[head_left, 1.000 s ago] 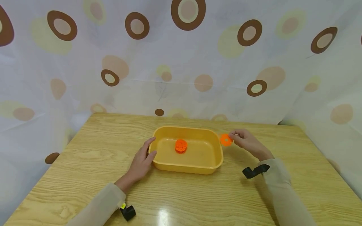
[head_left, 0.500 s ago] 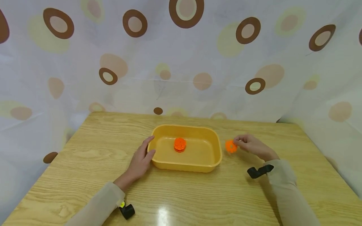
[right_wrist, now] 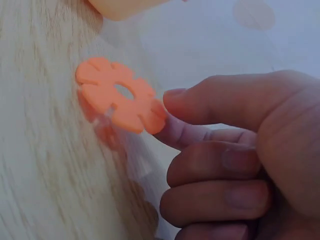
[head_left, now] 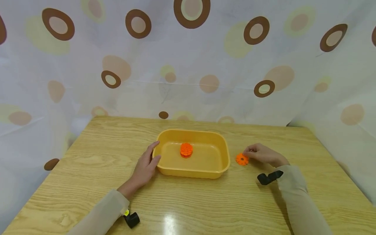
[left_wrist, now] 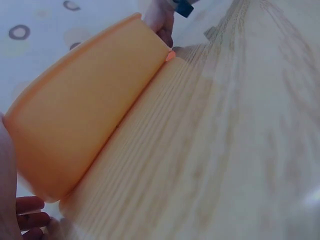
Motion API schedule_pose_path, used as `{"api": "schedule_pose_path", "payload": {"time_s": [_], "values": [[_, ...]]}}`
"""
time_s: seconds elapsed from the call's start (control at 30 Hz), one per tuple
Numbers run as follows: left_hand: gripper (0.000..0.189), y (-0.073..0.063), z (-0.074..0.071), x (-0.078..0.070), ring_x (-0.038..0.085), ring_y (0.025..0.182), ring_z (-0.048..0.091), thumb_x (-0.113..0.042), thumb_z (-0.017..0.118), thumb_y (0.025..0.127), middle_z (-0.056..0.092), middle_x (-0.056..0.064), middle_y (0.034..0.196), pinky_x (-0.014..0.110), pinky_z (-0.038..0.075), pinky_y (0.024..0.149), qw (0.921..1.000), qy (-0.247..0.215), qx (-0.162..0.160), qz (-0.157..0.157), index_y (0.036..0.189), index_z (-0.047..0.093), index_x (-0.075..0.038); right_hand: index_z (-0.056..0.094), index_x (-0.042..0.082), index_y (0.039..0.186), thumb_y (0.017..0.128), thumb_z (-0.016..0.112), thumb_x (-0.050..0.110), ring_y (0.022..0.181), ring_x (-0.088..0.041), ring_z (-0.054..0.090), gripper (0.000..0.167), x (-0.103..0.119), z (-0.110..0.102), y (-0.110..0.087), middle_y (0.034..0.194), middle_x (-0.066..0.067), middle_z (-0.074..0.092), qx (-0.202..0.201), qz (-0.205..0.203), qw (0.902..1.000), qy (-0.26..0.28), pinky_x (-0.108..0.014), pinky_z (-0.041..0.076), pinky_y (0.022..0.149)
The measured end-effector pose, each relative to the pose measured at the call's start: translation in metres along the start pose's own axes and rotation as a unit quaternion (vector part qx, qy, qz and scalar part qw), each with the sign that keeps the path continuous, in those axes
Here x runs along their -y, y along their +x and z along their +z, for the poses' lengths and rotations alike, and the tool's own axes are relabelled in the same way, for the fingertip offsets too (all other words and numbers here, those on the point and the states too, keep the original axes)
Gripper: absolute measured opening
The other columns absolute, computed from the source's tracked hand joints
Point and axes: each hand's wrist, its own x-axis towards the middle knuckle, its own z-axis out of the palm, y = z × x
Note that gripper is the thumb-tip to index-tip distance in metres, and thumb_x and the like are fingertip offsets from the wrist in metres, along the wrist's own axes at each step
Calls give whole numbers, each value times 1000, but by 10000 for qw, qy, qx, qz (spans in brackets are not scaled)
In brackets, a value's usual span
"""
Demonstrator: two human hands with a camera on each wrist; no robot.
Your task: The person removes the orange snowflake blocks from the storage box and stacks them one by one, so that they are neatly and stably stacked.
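A yellow plastic basin [head_left: 205, 160] stands on the table, with several orange slotted flower-shaped discs [head_left: 186, 150] piled inside. My left hand [head_left: 144, 168] grips its left end, thumb at the rim; in the left wrist view, curled fingers [left_wrist: 32, 220] show by the basin's lower corner. To the right of the basin, my right hand [head_left: 264, 155] pinches the edge of one more orange slotted flower-shaped disc [head_left: 242, 159] between thumb and forefinger. In the right wrist view this disc [right_wrist: 100, 92] tilts close over the wood, and the other fingers are curled into the palm.
The wooden table [head_left: 188, 205] reaches back to a white patterned cloth [head_left: 141, 98] hung behind and at both sides. A small black camera sits on each wrist, the left one [head_left: 132, 220] near the table's front and the right one [head_left: 268, 178] beside the cuff.
My right hand has moved slightly right and down toward the table with the orange disc, away from the basin's right end. The left hand keeps its place on the basin.
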Motion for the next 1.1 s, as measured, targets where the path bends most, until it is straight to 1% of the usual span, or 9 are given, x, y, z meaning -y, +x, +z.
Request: {"api": "schedule_pose_path", "payload": {"time_s": [0.1, 0.23, 0.4, 0.57, 0.63, 0.7, 0.8, 0.9, 1.1], "values": [[49, 0, -1, 0, 41, 134, 40, -11, 49, 100, 40, 25, 146, 58, 34, 106, 10000, 14, -19, 44, 146, 36, -4, 63, -2, 118, 101, 50, 25, 88, -17, 56, 35, 0, 1, 0, 104, -13, 64, -110, -27, 9997, -227, -33, 46, 79], [49, 0, -1, -2, 41, 135, 38, -11, 49, 100, 39, 25, 147, 58, 33, 107, 10000, 4, 18, 44, 146, 35, -4, 58, -2, 127, 102, 47, 25, 116, -33, 53, 39, -4, 1, 0, 129, -22, 57, -268, -136, 9987, -404, -48, 44, 96], [49, 0, -2, -1, 40, 137, 37, -14, 48, 100, 38, 23, 148, 56, 31, 109, 10000, -35, 70, -43, 146, 35, -5, 59, -2, 126, 102, 47, 23, 114, -32, 54, 37, -6, 1, 2, 129, -23, 57, -387, -134, 9982, -449, -43, 45, 93], [49, -1, -2, -1, 39, 137, 36, -14, 48, 100, 38, 23, 149, 56, 31, 109, 9999, -81, 100, -61, 146, 35, -5, 59, -3, 124, 101, 49, 21, 83, -17, 55, 35, -3, 3, 4, 126, -25, 58, -833, -241, 9961, -168, -29, 44, 69], [49, -1, -2, 0, 39, 138, 35, -14, 48, 100, 37, 23, 149, 57, 30, 110, 9999, -93, 115, -60, 146, 34, -4, 56, -3, 127, 101, 50, 20, 64, -12, 46, 36, -1, 4, 4, 108, -25, 62, -1026, -312, 9942, 75, -27, 39, 58], [49, -1, -2, 0, 39, 138, 35, -13, 48, 100, 37, 23, 149, 57, 30, 109, 9998, -109, 125, -54, 147, 34, -4, 53, -3, 132, 101, 51, 19, 54, -9, 37, 38, 1, 5, 4, 80, -16, 60, -1155, -375, 9923, 245, -26, 34, 52], [49, -1, -2, -1, 39, 138, 35, -14, 48, 101, 37, 23, 149, 56, 31, 109, 9998, -142, 129, -59, 147, 34, -3, 49, -1, 136, 100, 52, 20, 45, -8, 24, 42, 3, 6, 5, 54, 1, 37, -1258, -429, 9903, 412, -25, 31, 47], [49, -1, -2, -1, 39, 137, 36, -14, 48, 101, 38, 23, 149, 56, 31, 109, 9998, -138, 122, -61, 146, 35, -4, 48, -2, 137, 101, 51, 23, 44, -9, 24, 44, 4, 6, 6, 52, 7, 31, -1358, -493, 9886, 423, -26, 30, 46], [49, 0, -2, -2, 39, 138, 34, -13, 48, 101, 36, 24, 149, 56, 30, 110, 9997, -192, 142, -56, 147, 34, -4, 48, -1, 137, 102, 48, 28, 45, -10, 26, 45, 7, 6, 7, 55, 5, 31, -1455, -428, 9870, 526, -27, 30, 46]]}}
